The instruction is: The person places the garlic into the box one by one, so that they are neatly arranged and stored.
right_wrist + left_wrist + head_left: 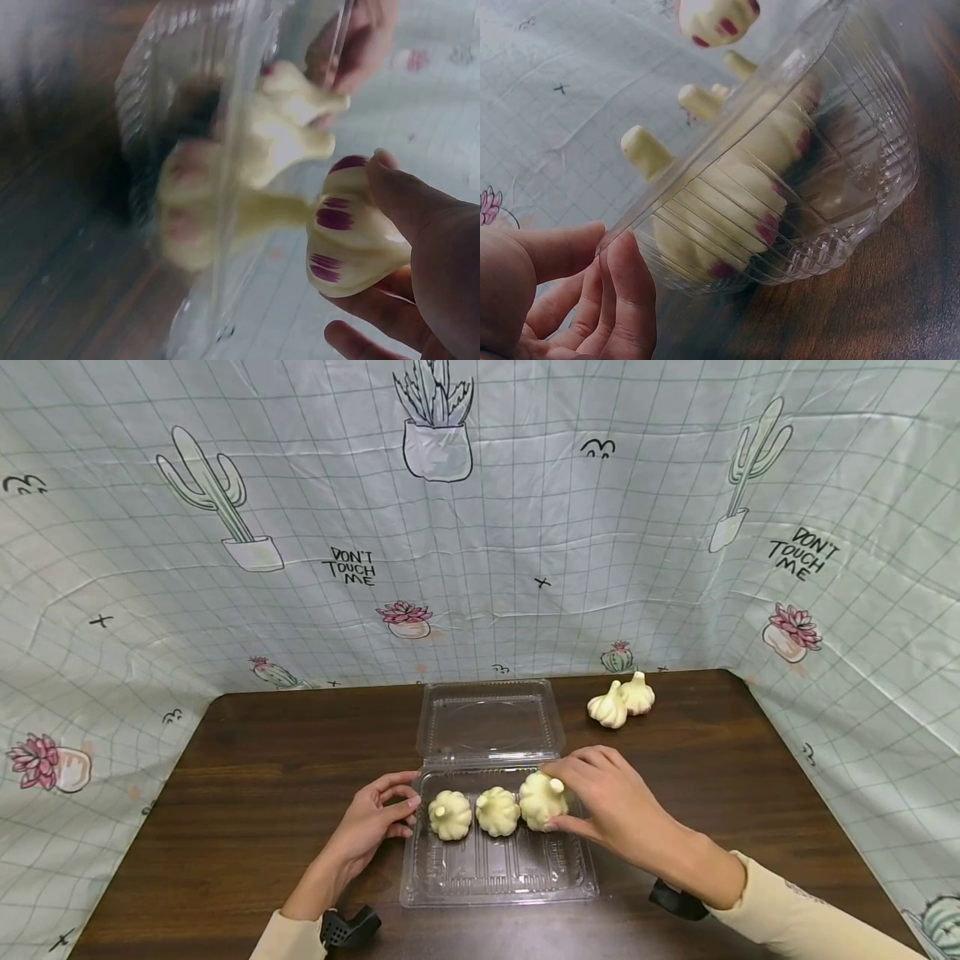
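A clear plastic clamshell box (498,872) lies with its lid (491,718) folded back. My left hand (375,818) pinches the box's left rim between thumb and fingers, as the left wrist view shows. My right hand (618,793) holds a garlic bulb (349,232) over the right part of the box, apart from its floor. Inside the box, a garlic bulb (450,816) sits at the left and another garlic bulb (498,812) beside it. A third garlic bulb (195,202) in the box shows in the right wrist view; in the head view the held bulb hides it.
Two more garlic bulbs, a nearer one (608,706) and a farther one (637,694), touch each other at the back right of the dark wooden table (300,752). A printed cloth (487,527) hangs behind the table and along its sides.
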Action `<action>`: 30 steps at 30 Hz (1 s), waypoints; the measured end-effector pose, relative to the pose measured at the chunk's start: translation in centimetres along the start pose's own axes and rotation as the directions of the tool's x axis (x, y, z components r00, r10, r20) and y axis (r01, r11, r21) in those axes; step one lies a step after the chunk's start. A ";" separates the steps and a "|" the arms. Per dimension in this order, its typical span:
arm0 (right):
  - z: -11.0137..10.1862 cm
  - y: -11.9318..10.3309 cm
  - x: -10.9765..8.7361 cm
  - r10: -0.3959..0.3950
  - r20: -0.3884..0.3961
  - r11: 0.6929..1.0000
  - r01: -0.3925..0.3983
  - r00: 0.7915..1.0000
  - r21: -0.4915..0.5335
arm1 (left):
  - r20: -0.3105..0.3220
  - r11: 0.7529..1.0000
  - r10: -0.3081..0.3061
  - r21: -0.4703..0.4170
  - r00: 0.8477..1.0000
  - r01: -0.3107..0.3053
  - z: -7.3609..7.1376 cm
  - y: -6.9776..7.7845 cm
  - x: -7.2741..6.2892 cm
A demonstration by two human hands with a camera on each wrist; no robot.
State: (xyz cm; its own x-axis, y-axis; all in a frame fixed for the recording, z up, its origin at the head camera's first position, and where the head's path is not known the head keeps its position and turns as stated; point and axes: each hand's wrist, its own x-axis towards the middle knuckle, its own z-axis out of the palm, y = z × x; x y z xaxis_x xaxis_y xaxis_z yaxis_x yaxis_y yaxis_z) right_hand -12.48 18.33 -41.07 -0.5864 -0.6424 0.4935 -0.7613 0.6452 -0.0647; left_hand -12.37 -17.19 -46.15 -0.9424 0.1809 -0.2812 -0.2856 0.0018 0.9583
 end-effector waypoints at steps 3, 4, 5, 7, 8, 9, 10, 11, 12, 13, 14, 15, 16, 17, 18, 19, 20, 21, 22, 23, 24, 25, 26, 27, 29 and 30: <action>0.4 -0.9 0.7 -0.052 0.023 0.999 0.052 0.998 0.010 | 0.001 1.000 0.006 0.002 1.000 -0.006 0.0 -0.1 0.0; 0.5 -1.2 0.9 -0.069 0.032 0.998 0.068 0.997 0.013 | 0.003 1.000 0.007 0.002 1.000 -0.007 0.0 -0.1 0.0; 0.6 -1.4 1.1 -0.085 0.041 0.996 0.085 0.996 0.015 | 0.004 1.000 0.008 0.002 1.000 -0.008 0.0 -0.1 0.0; 0.9 -1.9 1.5 -0.121 0.059 0.993 0.121 0.991 0.011 | 0.005 1.000 0.008 0.001 1.000 -0.008 0.0 -0.2 0.0; 1.1 -2.2 1.6 -0.138 0.070 0.990 0.138 0.988 0.008 | 0.003 1.000 0.006 0.000 1.000 -0.006 0.0 -0.2 0.0; 1.2 -2.4 1.8 -0.154 0.080 0.988 0.154 0.985 0.007 | 0.003 1.000 0.005 0.000 1.000 -0.005 0.0 -0.2 0.0; 1.3 -2.6 1.9 -0.169 0.091 0.986 0.169 0.981 0.005 | 0.001 1.000 0.002 -0.002 1.000 -0.002 0.0 -0.2 0.0; 1.4 -2.8 2.1 -0.182 0.102 0.983 0.183 0.978 0.004 | 0.001 1.000 0.002 -0.002 1.000 -0.002 0.0 -0.2 0.0; 1.6 -3.0 2.3 -0.194 0.114 0.981 0.195 0.974 -0.001 | 0.001 1.000 0.002 -0.003 1.000 -0.002 -0.1 -0.2 0.0; 1.6 -3.2 2.4 -0.202 0.129 0.979 0.204 0.971 -0.003 | 0.002 1.000 0.001 -0.003 1.000 -0.001 -0.1 -0.2 0.0; 1.7 -3.4 2.6 -0.207 0.145 0.978 0.210 0.968 -0.006 | 0.003 1.000 0.002 -0.003 1.000 -0.002 -0.1 -0.2 0.0; 1.7 -3.6 2.7 -0.213 0.161 0.976 0.217 0.964 -0.009 | 0.006 1.000 0.004 -0.002 1.000 -0.004 -0.1 -0.1 0.0; 1.8 -3.7 2.9 -0.215 0.180 0.975 0.220 0.960 -0.010 | 0.009 1.000 0.006 -0.002 1.000 -0.006 -0.1 -0.2 0.0; 1.8 -3.9 3.0 -0.217 0.199 0.975 0.223 0.956 -0.010 | 0.011 1.000 0.007 -0.002 1.000 -0.007 -0.2 -0.2 0.0; 1.9 -4.0 3.2 -0.219 0.220 0.974 0.228 0.951 -0.014 | 0.012 1.000 0.007 -0.002 1.000 -0.007 -0.2 -0.2 0.0; 2.0 -4.2 3.3 -0.222 0.237 0.973 0.231 0.946 -0.012 | 0.012 1.000 0.008 -0.003 1.000 -0.008 -0.2 -0.2 0.0; 2.1 -4.3 3.5 -0.228 0.250 0.971 0.238 0.941 -0.011 | 0.012 1.000 0.009 -0.003 1.000 -0.009 -0.2 -0.2 0.0; 2.2 -4.5 3.6 -0.235 0.260 0.969 0.247 0.936 -0.011 | 0.013 1.000 0.010 -0.002 1.000 -0.010 -0.2 -0.2 0.0; 2.3 -4.6 3.7 -0.241 0.268 0.967 0.253 0.933 -0.010 | 0.015 1.000 0.012 -0.001 1.000 -0.012 -0.2 -0.3 0.0; 2.4 -4.8 3.8 -0.251 0.272 0.964 0.264 0.929 -0.011 | 0.016 1.000 0.012 -0.001 1.000 -0.012 -0.2 -0.3 0.0; 2.5 -4.9 3.9 -0.261 0.273 0.962 0.274 0.926 -0.012 | 0.016 1.000 0.012 -0.001 1.000 -0.012 -0.2 -0.3 0.0; 2.5 -5.0 4.0 -0.271 0.271 0.958 0.285 0.923 -0.011 | 0.017 1.000 0.013 0.000 1.000 -0.013 -0.2 -0.3 0.0; 2.5 -5.2 4.1 -0.282 0.270 0.955 0.296 0.921 -0.012 | 0.019 1.000 0.015 0.000 1.000 -0.015 -0.2 -0.3 0.0; 2.6 -5.3 4.2 -0.290 0.271 0.953 0.304 0.918 -0.011 | 0.020 1.000 0.016 0.001 1.000 -0.016 -0.2 -0.3 0.0; 2.7 -5.5 4.4 -0.308 0.275 0.946 0.324 0.911 -0.014 | 0.016 1.000 0.015 -0.001 1.000 -0.015 -0.3 -0.3 0.0; 2.7 -5.6 4.5 -0.318 0.281 0.942 0.336 0.906 -0.020 | 0.013 1.000 0.014 -0.002 1.000 -0.014 -0.3 -0.3 0.0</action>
State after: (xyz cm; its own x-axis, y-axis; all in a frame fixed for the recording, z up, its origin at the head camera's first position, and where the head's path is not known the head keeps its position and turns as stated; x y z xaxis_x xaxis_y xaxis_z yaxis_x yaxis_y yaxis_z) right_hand -11.61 10.72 -40.86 -0.3671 -0.9028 0.2242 -0.9085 0.3997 0.1220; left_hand -12.31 -17.44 -46.45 -0.9440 0.1935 -0.2673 -0.2729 -0.0027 0.9620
